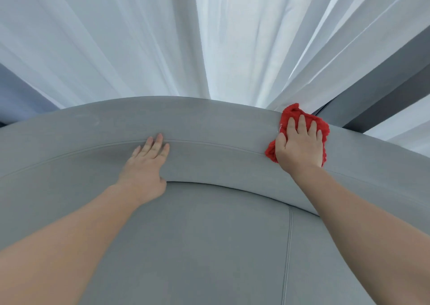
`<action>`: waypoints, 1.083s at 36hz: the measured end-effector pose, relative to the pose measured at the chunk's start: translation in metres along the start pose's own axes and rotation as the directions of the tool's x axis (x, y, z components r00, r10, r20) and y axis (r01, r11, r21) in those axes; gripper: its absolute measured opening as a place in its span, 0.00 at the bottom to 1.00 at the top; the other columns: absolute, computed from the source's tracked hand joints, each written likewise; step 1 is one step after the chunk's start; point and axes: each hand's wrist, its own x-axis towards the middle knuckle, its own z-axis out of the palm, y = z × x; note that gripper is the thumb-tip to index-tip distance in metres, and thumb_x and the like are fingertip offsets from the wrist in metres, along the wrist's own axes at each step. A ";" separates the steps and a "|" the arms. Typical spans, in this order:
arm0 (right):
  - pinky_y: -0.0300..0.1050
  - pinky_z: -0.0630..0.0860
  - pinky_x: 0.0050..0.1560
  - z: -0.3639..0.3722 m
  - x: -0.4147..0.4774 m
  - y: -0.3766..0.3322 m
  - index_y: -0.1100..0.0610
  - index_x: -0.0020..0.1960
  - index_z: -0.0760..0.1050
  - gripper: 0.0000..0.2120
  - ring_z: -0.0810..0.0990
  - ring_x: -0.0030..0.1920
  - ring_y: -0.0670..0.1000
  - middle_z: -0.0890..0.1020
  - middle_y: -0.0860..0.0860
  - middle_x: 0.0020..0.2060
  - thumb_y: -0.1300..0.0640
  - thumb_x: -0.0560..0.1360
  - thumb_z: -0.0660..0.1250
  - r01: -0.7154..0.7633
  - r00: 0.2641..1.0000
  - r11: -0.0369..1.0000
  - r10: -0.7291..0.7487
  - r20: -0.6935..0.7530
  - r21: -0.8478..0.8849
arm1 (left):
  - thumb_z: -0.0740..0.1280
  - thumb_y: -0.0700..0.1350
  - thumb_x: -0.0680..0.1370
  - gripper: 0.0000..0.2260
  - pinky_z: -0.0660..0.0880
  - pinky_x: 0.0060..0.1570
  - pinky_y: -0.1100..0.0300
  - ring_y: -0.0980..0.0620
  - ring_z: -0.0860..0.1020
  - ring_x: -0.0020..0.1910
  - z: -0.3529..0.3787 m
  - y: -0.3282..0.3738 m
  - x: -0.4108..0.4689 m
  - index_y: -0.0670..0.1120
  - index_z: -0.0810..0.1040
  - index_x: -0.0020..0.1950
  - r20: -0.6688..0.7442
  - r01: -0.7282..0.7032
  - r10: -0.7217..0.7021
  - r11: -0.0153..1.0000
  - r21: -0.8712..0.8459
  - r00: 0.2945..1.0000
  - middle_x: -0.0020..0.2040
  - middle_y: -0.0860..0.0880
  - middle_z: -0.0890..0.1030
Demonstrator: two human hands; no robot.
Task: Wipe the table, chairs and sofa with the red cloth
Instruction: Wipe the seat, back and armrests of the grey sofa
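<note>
R hand (299,146) lies flat w/ straight fingers on the red cloth (320,125), pressing it onto the top of the grey sofa backrest (209,120), right side, near the far edge. Cloth is bunched under the palm. L hand (145,167) also flat, fingers straight, resting on the backrest front, left of centre, holding nothing. White sheer curtains (144,37) hang just behind the sofa.
</note>
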 end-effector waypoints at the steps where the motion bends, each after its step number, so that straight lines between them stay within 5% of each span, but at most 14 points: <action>1: 0.59 0.47 0.75 0.000 0.000 0.000 0.57 0.77 0.55 0.29 0.53 0.75 0.65 0.56 0.58 0.76 0.47 0.79 0.46 -0.004 1.000 1.000 0.004 -0.001 0.003 | 0.60 0.49 0.76 0.38 0.38 0.74 0.54 0.50 0.37 0.76 -0.001 0.000 0.002 0.49 0.39 0.78 0.005 -0.001 0.001 1.000 0.010 1.000 0.75 0.49 0.32; 9: 0.58 0.45 0.75 -0.003 -0.001 -0.033 0.59 0.78 0.52 0.30 0.51 0.75 0.63 0.54 0.58 0.77 0.50 0.78 0.46 -0.008 1.000 1.000 0.008 0.022 0.007 | 0.60 0.52 0.75 0.39 0.36 0.74 0.51 0.50 0.37 0.76 -0.001 -0.006 0.007 0.50 0.39 0.78 0.028 -0.038 0.037 0.999 0.024 0.999 0.77 0.50 0.34; 23: 0.59 0.47 0.75 0.005 -0.004 -0.162 0.61 0.77 0.56 0.32 0.54 0.74 0.64 0.57 0.59 0.76 0.48 0.76 0.47 0.230 0.973 0.973 -0.230 -0.024 -0.014 | 0.61 0.49 0.72 0.42 0.30 0.69 0.51 0.48 0.35 0.76 0.013 -0.012 0.013 0.48 0.37 0.77 -0.007 -0.087 0.087 0.996 -0.002 0.996 0.76 0.49 0.33; 32: 0.58 0.49 0.75 0.008 0.001 -0.161 0.60 0.76 0.60 0.34 0.58 0.74 0.63 0.62 0.58 0.75 0.48 0.73 0.45 0.249 0.965 0.968 -0.248 -0.083 0.000 | 0.58 0.45 0.75 0.34 0.32 0.72 0.57 0.52 0.42 0.77 0.012 -0.054 -0.009 0.48 0.46 0.78 -0.217 -0.240 0.230 0.971 -0.022 0.949 0.78 0.51 0.41; 39: 0.61 0.51 0.74 0.007 -0.002 -0.163 0.62 0.75 0.61 0.35 0.59 0.73 0.64 0.64 0.60 0.74 0.47 0.72 0.45 0.239 0.968 0.971 -0.239 -0.077 0.000 | 0.59 0.45 0.74 0.39 0.32 0.72 0.53 0.47 0.38 0.76 0.029 -0.153 -0.072 0.45 0.35 0.76 -0.149 0.098 -0.093 0.995 0.029 0.984 0.74 0.48 0.31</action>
